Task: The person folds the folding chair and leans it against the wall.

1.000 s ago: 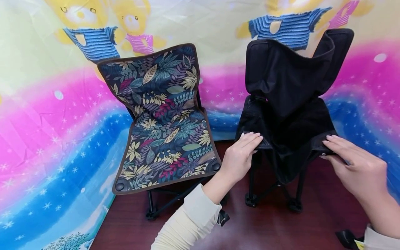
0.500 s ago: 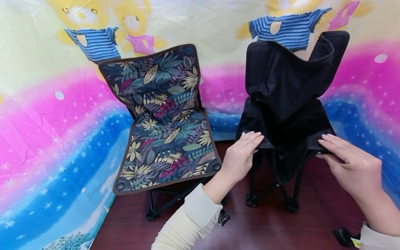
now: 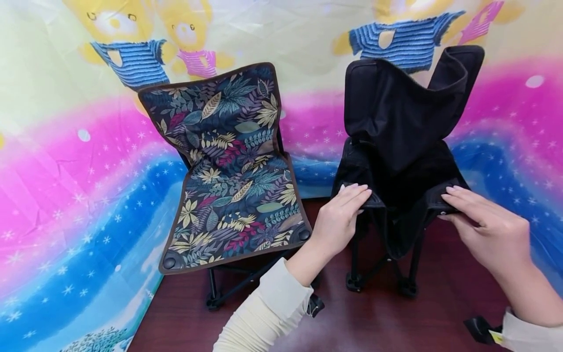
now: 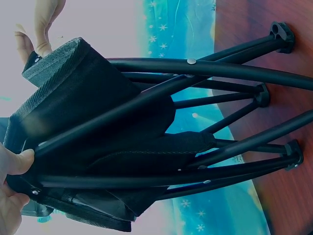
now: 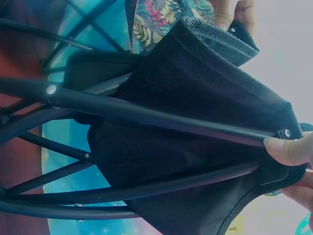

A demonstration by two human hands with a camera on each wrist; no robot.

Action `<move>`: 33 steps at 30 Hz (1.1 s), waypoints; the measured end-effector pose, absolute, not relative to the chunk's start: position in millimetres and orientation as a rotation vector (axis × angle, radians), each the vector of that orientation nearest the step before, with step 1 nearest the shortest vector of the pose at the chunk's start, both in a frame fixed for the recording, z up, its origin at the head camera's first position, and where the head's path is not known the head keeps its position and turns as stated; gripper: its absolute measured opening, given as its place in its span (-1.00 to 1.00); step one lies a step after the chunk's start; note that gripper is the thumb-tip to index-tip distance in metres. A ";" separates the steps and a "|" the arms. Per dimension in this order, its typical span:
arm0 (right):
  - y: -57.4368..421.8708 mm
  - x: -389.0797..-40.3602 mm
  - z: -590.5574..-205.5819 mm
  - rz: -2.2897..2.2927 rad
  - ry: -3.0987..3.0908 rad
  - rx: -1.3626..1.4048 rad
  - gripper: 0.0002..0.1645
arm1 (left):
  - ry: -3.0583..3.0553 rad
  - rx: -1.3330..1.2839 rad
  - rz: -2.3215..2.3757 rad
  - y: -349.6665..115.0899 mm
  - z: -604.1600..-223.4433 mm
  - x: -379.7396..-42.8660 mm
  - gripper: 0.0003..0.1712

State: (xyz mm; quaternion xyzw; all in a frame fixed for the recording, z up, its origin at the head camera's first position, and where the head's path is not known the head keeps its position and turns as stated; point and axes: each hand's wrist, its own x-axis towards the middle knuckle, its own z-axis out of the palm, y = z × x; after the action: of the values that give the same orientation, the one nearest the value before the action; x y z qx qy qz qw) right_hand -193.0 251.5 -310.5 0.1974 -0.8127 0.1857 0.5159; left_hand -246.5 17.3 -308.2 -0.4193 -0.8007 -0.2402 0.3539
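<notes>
A black folding chair (image 3: pixel 406 117) stands partly folded on the right, its seat cloth sagging in a deep V between the two front corners. My left hand (image 3: pixel 336 222) grips the front left corner, fingers over the top. At the front right corner, my right hand (image 3: pixel 494 230) pinches the cloth and frame end. In the left wrist view, the thumb (image 4: pixel 20 161) presses by the end of a black tube (image 4: pixel 122 181). The right wrist view has the other thumb (image 5: pixel 288 149) against a riveted tube end (image 5: pixel 234 134). The chair's crossed legs reach down to the floor.
To the left stands an unfolded chair (image 3: pixel 237 195) with leaf-patterned cloth, close to my left forearm. Behind both chairs hangs a printed cloth backdrop (image 3: pixel 312 117). The floor (image 3: pixel 347 318) is dark red-brown. A black strap (image 3: pixel 479 330) lies near the right sleeve.
My right hand has moved left with the front right corner, drawing it closer to the left one. The black chair's right side and feet have shifted inward. My left hand stays nearly still.
</notes>
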 end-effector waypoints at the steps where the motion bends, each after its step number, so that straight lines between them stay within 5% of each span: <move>1: 251.2 -193.2 -310.3 0.445 -1.951 0.477 -0.33 | -2.066 -1.085 -0.624 17.2 -308.3 -246.6 -0.64; 33: 238.0 -197.8 -305.0 0.481 -1.904 0.510 -0.39 | -2.059 -1.124 -0.634 18.9 -302.5 -247.4 -0.63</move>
State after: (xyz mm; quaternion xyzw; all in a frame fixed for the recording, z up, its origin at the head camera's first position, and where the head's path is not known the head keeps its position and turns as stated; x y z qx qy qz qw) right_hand -197.8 238.0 -305.0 0.2136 -0.7969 0.2014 0.5279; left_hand -247.4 18.9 -302.5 -0.4334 -0.7944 -0.2447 0.3482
